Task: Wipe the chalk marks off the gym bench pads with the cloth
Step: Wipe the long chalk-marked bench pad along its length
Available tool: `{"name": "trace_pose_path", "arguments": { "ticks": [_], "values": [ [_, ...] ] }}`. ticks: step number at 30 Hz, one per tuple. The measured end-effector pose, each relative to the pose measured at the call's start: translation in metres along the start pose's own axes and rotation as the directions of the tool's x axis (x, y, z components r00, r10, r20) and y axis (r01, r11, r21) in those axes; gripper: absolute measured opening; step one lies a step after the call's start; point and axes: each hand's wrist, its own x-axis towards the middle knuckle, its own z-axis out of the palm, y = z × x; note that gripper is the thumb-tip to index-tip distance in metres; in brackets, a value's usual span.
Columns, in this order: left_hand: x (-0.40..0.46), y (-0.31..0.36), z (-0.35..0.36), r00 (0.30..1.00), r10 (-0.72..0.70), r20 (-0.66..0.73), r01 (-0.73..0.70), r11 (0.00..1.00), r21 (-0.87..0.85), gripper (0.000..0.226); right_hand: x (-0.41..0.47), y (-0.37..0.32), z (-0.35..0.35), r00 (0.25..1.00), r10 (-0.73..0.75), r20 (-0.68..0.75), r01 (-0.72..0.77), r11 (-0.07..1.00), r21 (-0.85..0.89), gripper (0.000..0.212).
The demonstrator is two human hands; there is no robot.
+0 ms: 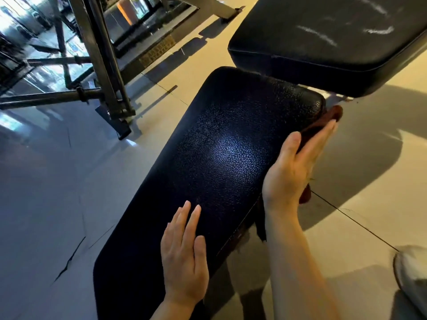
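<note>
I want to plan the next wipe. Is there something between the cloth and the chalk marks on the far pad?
Nothing visible blocks it. The cloth is under the right hand at the near pad side; the chalk marks lie bare on the far pad.

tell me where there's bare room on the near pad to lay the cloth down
Bare: the near pad top between the left hand and its far end. Crowded: its right edge, where the right hand presses the cloth.
</note>
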Motion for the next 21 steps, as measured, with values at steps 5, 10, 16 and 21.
{"name": "trace_pose_path", "arguments": {
  "ticks": [5,10,16,21],
  "values": [
    [0.001,0.0,0.001,0.981,-0.174,-0.086,0.173,0.985,-0.02,0.047,-0.121,0.03,-0.003,0.992,-0.057,0.114,0.067,0.994,-0.087,0.062],
    [0.004,0.002,-0.004,0.953,-0.3,-0.044,0.29,0.945,-0.152,0.057,-0.151,0.037,-0.001,0.991,-0.056,0.124,0.061,0.997,-0.041,0.061],
    [0.004,-0.004,0.0,0.959,-0.281,-0.036,0.273,0.95,-0.151,0.067,-0.025,-0.001,0.0,0.998,-0.066,0.004,0.066,0.998,-0.011,0.063],
    [0.003,-0.004,0.002,0.96,-0.276,-0.043,0.269,0.954,-0.135,0.071,-0.039,0.003,-0.002,0.996,-0.086,0.029,0.088,0.995,-0.054,0.061]
  ]
}}
